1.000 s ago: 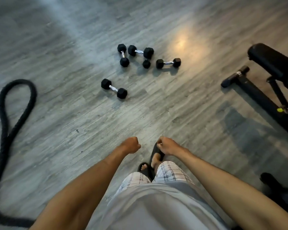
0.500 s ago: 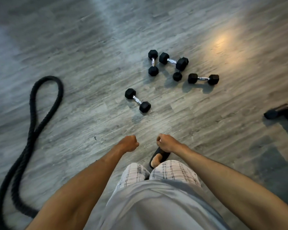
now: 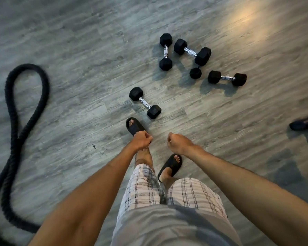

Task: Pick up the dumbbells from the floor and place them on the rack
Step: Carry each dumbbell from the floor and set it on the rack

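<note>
Both hands empty: left hand and right hand hang in front of the body, fingers clenched into fists around nothing. Task items all lie on the floor. The nearest dumbbell is just ahead of the leading sandal, not touching it. A cluster beyond holds a slim dumbbell, a larger dumbbell just beside it, and a right-hand dumbbell. Judgement: black hex heads look rubber-coated, rigid and dense, heavy for their size, and the flats should stop rolling. Chrome handles appear knurled, so grasp there, fingers wrapped round mid-handle with the load balanced between heads. Not fragile, but a drop risks the floor and toes in open sandals. Unclear: a lone black head sits below the larger dumbbell's end, handle and second head hidden; cannot tell if it stands on end. Weight markings unreadable. Rack not in view. Dark object at right edge is cut off and blurred. Battle rope loops at left, well apart.
</note>
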Available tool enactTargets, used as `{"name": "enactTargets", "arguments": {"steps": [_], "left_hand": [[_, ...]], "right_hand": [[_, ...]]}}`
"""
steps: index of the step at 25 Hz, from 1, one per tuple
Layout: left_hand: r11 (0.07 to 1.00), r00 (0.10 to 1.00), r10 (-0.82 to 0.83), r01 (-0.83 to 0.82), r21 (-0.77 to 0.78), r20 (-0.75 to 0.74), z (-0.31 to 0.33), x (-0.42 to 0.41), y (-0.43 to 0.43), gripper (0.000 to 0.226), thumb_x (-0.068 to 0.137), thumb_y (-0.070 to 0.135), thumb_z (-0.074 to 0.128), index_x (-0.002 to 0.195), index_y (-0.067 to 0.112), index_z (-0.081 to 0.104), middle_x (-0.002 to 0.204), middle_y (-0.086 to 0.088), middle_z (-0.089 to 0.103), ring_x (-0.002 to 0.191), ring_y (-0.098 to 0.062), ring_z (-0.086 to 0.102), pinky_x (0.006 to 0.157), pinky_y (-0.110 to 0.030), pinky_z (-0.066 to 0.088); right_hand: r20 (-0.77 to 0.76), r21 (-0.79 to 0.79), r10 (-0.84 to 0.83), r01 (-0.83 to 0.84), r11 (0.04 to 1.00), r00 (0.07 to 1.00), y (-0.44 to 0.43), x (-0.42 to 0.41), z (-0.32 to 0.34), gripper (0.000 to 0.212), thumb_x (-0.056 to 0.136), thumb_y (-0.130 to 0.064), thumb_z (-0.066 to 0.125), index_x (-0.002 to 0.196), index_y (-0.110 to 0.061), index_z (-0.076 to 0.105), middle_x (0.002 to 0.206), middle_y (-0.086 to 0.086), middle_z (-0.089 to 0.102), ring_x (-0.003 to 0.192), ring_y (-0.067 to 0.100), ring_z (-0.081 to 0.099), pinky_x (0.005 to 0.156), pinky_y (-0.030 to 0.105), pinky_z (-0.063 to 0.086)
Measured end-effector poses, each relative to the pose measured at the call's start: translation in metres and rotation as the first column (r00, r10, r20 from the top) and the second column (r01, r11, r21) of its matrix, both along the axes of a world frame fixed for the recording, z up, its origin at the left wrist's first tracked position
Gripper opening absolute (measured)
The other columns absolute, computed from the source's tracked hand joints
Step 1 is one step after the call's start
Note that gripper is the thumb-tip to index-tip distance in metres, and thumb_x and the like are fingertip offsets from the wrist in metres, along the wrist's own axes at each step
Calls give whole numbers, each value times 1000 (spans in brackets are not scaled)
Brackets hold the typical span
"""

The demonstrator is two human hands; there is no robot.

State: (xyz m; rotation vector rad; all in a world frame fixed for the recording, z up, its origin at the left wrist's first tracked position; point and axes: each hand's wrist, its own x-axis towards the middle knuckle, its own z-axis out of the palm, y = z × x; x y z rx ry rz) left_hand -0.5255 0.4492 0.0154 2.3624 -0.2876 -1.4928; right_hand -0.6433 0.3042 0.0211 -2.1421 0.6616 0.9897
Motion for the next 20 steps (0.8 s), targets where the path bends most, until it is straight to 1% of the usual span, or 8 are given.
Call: {"name": "enactTargets", "arguments": {"steps": [2,4,7,10,12,15,18,20], "left_hand": [[998,998,59,-60,-15,-18,-22,26,-13,20,94,17,53,98,2,66,78,-10,66,59,-19,60,70,-35,55],[997,995,81,-81,-12,-55,-47,58,-22,20,95,19,54,104,5,65,80,-10,66,71,-24,64,78,-37,55],[998,994,55,-52,33,-96,-86,105,-23,24,95,24,55,108,7,64,100,-14,71,94,-31,68,85,-40,56],[995,990,86,-79,65,-109,-135,143,-18,22,95,25,54,107,10,64,105,-15,71,97,-32,68,88,-43,56],[987,981,141,-130,89,-133,-181,162,-15,21,96,23,52,107,9,63,104,-15,71,95,-32,69,88,-43,56],[972,963,213,-191,139,-167,-266,183,-14,24,96,22,50,109,5,62,101,-18,71,92,-34,70,86,-43,57],[934,917,346,-315,170,-199,-340,202,-24,19,98,23,49,97,8,60,90,-17,71,74,-30,69,72,-38,57],[871,847,488,-458,177,-209,-390,214,-37,15,100,22,48,92,13,58,83,-13,68,67,-23,66,68,-33,56]], "right_hand": [[-21,-6,8,-8,1000,1000,0,31,-17,23,96,-22,42,110,-8,55,114,19,63,101,38,59,76,38,45],[-42,5,-9,9,1000,999,-1,67,-39,25,95,-23,43,111,-8,55,115,20,63,103,39,59,79,40,47],[-56,26,-62,64,998,996,-3,115,-71,25,96,-21,44,111,-7,57,112,22,65,100,39,61,79,40,49],[-89,32,-116,119,992,989,-8,145,-114,23,97,-21,45,108,-7,60,105,20,68,97,37,63,76,36,46],[-117,35,-115,119,992,986,-11,162,-157,23,97,-21,45,107,-7,60,99,17,68,97,36,63,80,36,49],[-136,20,-105,109,994,985,-19,185,-237,23,96,-22,48,110,-9,60,90,12,64,105,34,60,91,40,49],[-116,10,-152,154,988,982,-29,211,-317,18,93,-27,50,105,-16,59,103,13,69,105,32,64,90,42,52],[-95,-3,-153,154,988,984,-34,229,-374,21,92,-31,51,108,-19,58,112,12,66,111,32,60,93,44,51]]}}
